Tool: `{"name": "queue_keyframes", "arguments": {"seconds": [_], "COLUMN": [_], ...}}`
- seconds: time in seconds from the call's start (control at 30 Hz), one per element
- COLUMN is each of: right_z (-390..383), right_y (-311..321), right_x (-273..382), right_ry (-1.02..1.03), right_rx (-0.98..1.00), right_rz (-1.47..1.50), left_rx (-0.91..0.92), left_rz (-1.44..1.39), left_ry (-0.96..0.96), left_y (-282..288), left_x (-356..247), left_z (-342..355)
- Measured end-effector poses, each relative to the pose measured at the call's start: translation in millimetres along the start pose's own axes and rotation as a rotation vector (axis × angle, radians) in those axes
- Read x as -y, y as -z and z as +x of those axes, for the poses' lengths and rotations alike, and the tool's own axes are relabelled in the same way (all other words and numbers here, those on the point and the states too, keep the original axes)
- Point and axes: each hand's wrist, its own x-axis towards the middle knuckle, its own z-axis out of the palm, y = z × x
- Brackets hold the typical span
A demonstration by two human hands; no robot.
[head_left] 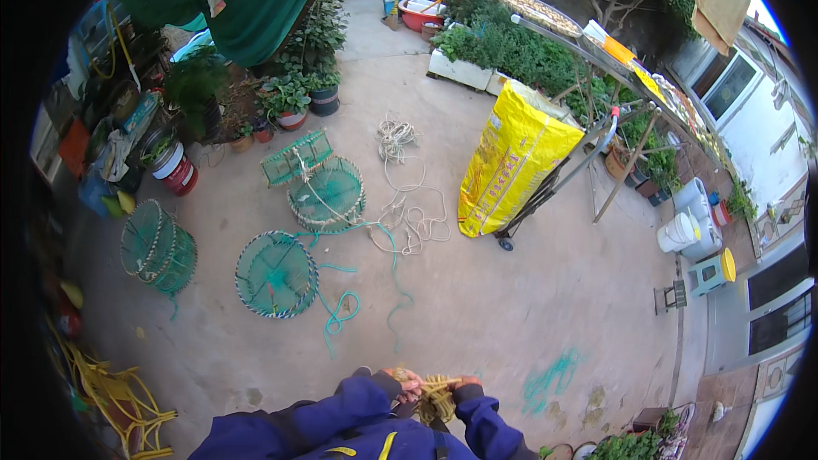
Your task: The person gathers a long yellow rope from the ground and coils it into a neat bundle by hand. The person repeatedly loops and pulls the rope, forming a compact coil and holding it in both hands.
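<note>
Close to my body, a tan bundle of rope hangs in loops between my two hands. My left hand is closed on its left side, and my right hand grips the right end of the loops. Ahead of me on the concrete lie several round green net traps, one flat near the middle, one behind it and a stacked pair at the left. A smaller net cage leans behind them. Teal rope trails from the traps.
White rope lies tangled on the ground. A yellow sack stands on a hand cart. Right of it, a raised rack carries drying trays. A yellow chair frame is at lower left, white buckets and a stool at right.
</note>
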Motion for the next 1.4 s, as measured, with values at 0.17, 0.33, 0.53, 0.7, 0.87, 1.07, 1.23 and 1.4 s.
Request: {"name": "queue_keyframes", "arguments": {"seconds": [0.17,0.33,0.53,0.7,0.87,1.07,1.23,1.4], "right_z": [86.0,103.9,89.2,86.0,29.8,-149.1,-310.0,-397.2], "right_y": [81.0,241.0,338.2,255.6,54.1,-85.3,-148.0,-200.7], "right_x": [61.2,173.0,271.3,239.8,107.1,-70.8,-139.2,-129.8], "right_ry": [0.286,0.478,0.465,0.534,0.028,-0.472,-0.883,-1.092], "right_rx": [-0.557,-0.394,-0.393,-0.531,-0.218,0.061,0.091,0.063], "right_rz": [-0.217,1.028,1.11,0.868,0.397,0.259,0.357,0.55], "left_rx": [-0.098,-0.094,-0.109,-0.146,-0.068,0.014,0.047,0.145], "left_rz": [-0.113,-0.234,-0.185,-0.137,-0.134,-0.144,-0.099,-0.133], "left_ry": [-0.306,-0.419,-0.369,-0.313,-0.323,-0.261,-0.14,0.134], "left_y": [9.6,21.4,18.8,27.4,40.7,43.5,31.0,-16.1], "left_x": [-38.5,-67.2,-65.4,-66.0,-71.7,-90.6,-96.5,-79.2], "left_z": [-35.4,-69.6,-85.7,-83.5,-77.9,-61.8,-14.5,48.6]}}
